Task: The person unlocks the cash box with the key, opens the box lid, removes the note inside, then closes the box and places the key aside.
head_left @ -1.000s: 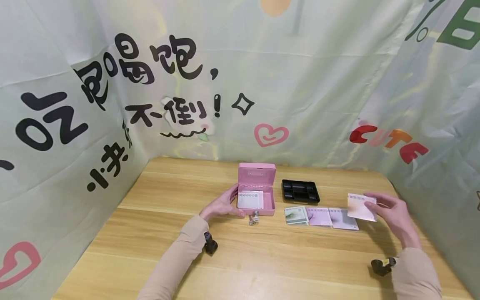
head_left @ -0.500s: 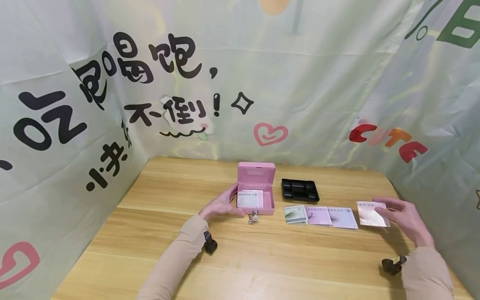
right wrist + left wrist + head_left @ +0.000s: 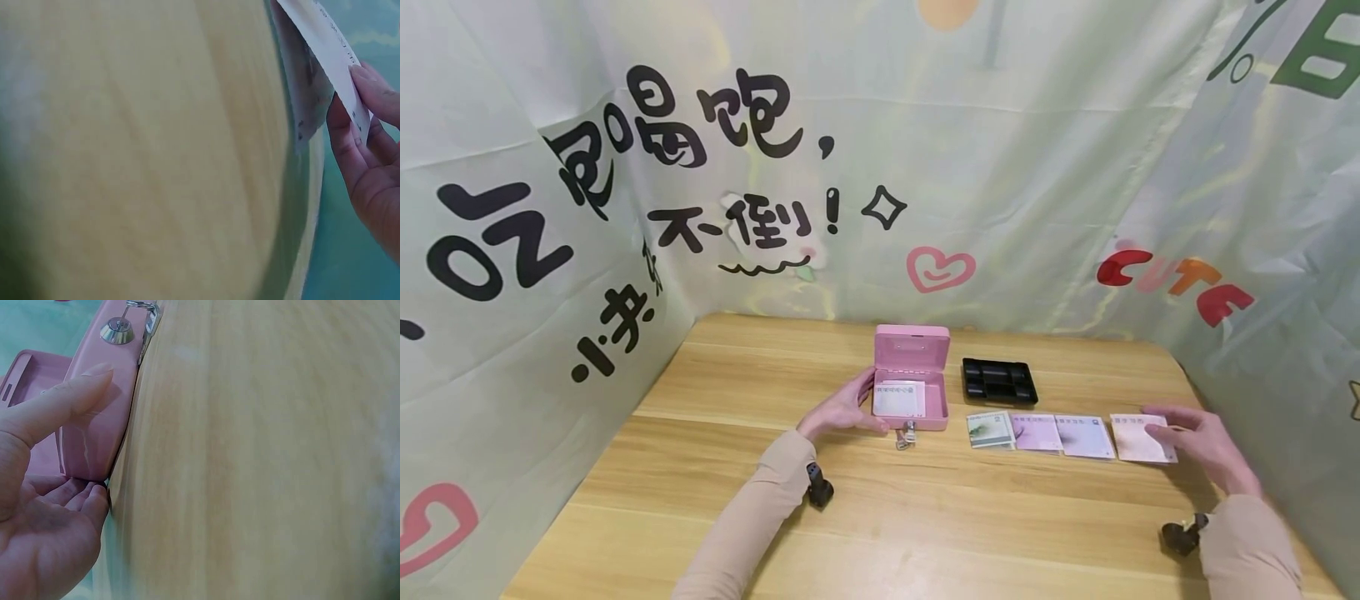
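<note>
In the head view, a pink cash box [image 3: 913, 348] stands with its lid up and pale banknotes [image 3: 898, 400] inside. My left hand [image 3: 841, 410] holds its left front corner. The left wrist view shows the thumb on the front wall and the fingers against the side, beside the lock [image 3: 117, 330] with keys [image 3: 150, 325] hanging from it. Far to the right, my right hand [image 3: 1202, 442] pinches a pinkish folded banknote [image 3: 1131, 437] by its right edge, low over the table. The right wrist view shows this banknote [image 3: 331, 56] spread apart at its fold, between thumb and fingers.
Left of the held banknote lie a green banknote [image 3: 990, 428], a purple one [image 3: 1036, 432] and a bluish one [image 3: 1084, 437] in a row. Behind them sits a black compartment tray [image 3: 1000, 403]. Printed fabric [image 3: 1037, 208] hangs around the wooden table [image 3: 925, 517].
My right hand has carried the pinkish banknote rightward, past the bluish one, then lowered it level with the row. My left hand has stayed on the cash box.
</note>
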A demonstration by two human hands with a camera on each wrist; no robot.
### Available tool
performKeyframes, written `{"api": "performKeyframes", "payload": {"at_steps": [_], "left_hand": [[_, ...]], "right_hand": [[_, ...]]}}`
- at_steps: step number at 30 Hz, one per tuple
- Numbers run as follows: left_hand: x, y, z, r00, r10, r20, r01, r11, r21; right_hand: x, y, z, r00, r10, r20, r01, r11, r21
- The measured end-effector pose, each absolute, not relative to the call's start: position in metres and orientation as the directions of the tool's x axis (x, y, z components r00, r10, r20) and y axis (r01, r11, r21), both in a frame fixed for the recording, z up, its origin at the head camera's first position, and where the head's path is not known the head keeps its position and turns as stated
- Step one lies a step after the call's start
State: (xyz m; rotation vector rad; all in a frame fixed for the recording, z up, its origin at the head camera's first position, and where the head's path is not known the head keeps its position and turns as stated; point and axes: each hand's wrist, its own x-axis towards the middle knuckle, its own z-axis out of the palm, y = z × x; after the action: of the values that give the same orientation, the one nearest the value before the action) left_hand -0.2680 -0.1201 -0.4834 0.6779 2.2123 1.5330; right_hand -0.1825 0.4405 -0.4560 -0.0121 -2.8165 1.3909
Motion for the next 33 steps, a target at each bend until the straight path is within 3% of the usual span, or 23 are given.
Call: {"api": "performKeyframes", "payload": {"at_steps": [11, 17, 28, 33], "left_hand": [[-0.266, -0.119, -0.481, -0.814, 0.580, -0.024, 0.171, 0.279, 0.945], [-0.266, -0.120, -0.481, -0.819, 0.573, -0.032, 0.162, 0.284, 0.945], [-0.267, -0.119, -0.481, -0.822, 0.568, -0.042, 0.148, 0.284, 0.947], [-0.268, -0.120, -0.481, -0.819, 0.573, -0.038, 0.151, 0.279, 0.948]], "right_hand": [[-0.191, 0.439, -0.458, -0.998, 0.042, -0.050, 0.064, 0.734, -0.676], [-0.190, 0.438, -0.458, -0.997, 0.058, -0.047, 0.075, 0.713, -0.698], [-0.183, 0.419, -0.453, -0.984, 0.139, 0.109, 0.006, 0.640, -0.768], [-0.190, 0.381, -0.443, -0.967, 0.070, 0.245, -0.154, 0.605, -0.781]]}}
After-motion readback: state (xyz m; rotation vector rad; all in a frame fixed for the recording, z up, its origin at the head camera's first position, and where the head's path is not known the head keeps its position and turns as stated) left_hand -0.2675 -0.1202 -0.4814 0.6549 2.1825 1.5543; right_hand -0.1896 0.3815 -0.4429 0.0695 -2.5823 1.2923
